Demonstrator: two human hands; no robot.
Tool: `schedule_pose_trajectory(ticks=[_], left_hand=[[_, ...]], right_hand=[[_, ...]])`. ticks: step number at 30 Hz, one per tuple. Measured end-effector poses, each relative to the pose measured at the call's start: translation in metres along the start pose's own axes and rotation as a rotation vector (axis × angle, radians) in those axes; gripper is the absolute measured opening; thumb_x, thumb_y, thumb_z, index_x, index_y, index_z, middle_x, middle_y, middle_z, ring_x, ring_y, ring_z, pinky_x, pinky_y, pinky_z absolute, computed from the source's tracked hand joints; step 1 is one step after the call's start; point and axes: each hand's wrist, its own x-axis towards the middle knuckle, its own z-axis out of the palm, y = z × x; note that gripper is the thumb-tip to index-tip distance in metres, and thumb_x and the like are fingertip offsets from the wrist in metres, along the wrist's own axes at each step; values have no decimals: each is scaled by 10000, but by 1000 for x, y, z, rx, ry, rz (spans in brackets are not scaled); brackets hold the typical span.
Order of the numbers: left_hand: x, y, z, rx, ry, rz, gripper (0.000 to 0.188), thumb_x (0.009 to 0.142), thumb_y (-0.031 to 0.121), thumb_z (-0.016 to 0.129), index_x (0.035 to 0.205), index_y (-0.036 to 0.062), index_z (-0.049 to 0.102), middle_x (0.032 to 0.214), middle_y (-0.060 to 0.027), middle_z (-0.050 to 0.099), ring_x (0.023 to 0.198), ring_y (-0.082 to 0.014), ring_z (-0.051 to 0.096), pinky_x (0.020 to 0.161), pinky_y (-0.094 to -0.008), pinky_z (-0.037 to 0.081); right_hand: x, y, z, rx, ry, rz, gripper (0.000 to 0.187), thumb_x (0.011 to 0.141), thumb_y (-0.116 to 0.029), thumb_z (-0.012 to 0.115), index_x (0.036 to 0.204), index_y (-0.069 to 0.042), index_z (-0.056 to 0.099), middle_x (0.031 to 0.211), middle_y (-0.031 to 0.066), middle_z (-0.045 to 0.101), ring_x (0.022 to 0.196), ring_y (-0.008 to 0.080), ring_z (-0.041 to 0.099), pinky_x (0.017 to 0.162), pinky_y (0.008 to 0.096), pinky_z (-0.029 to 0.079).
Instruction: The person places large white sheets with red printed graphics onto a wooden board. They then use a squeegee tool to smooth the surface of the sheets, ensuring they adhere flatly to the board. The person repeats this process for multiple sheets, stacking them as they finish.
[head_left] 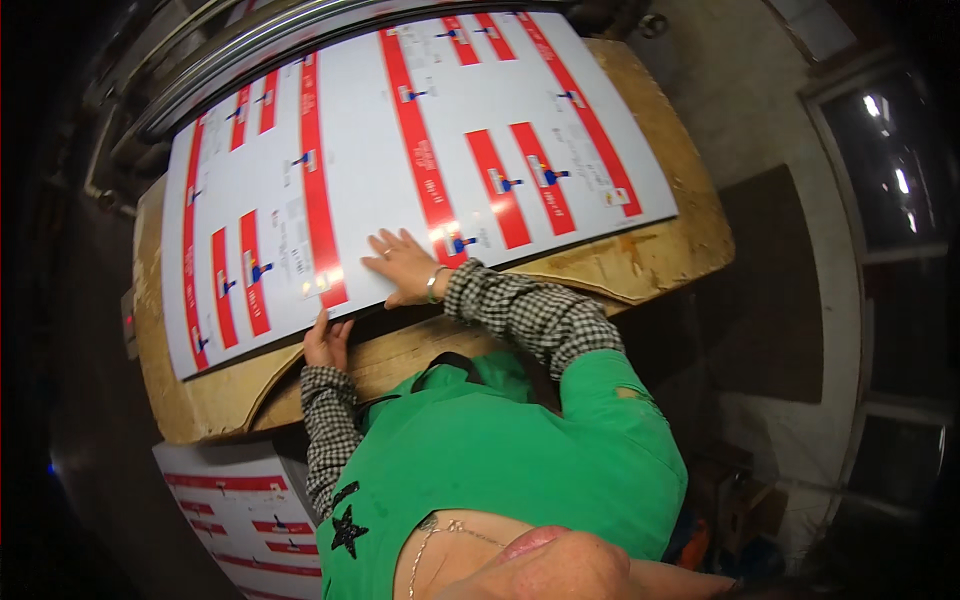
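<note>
Table (690, 240) of worn wood lay under a red-and-white sheet (362, 180), with metal bars (250, 52) beyond its far edge and a lower sheet (225, 505) at left. The right hand (408, 272), fingers spread, rested on the near edge, gripping nothing; the left hand (324, 346), half-curled, met that edge, its hold unclear.

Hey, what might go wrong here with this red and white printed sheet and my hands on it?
Two risks, perhaps. Your left hand is right at the near edge of the printed sheet, so uneven pressure there might crease it. Your right hand lies spread near that edge, and the bracelet on its wrist could scuff the surface.
</note>
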Motion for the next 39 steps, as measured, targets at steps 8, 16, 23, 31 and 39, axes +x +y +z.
schedule_pose_trajectory(ticks=[8,16,23,31,39], left_hand=[[9,1,-17,733,-158,312,248,907,202,558,1051,3,595,1005,-94,634,848,-214,629,725,-322,523],[-11,8,13,-43,-43,-6,289,905,153,565,1121,-35,526,1034,-120,631,871,-226,651,806,-398,556],[-14,8,8,-57,3,-1,231,894,143,571,1042,-34,560,979,-120,629,741,-185,610,809,-405,549],[-11,12,14,-67,-63,-25,269,890,149,569,1093,-27,553,1036,-124,641,927,-220,639,828,-378,529],[-6,10,9,-108,-128,-20,79,815,34,596,871,-20,607,801,-82,641,745,-180,639,764,-360,557]], right_hand=[[26,-95,56,433,306,-252,629,849,-431,552,1263,30,449,1345,238,414,1293,381,335,1082,469,244],[-38,36,27,-68,418,223,629,894,-417,491,1346,4,373,1411,206,351,1336,344,284,1097,524,161],[-228,233,-46,-230,655,1458,733,887,-565,417,1295,44,423,1342,225,432,1238,367,414,1052,460,290],[-129,178,-4,-8,771,620,642,863,-395,594,1310,33,422,1383,231,385,1293,373,328,1096,462,204],[-3,-13,-16,-129,-75,75,890,618,-338,803,1338,-26,382,1419,236,309,1341,357,270,1092,457,246]])
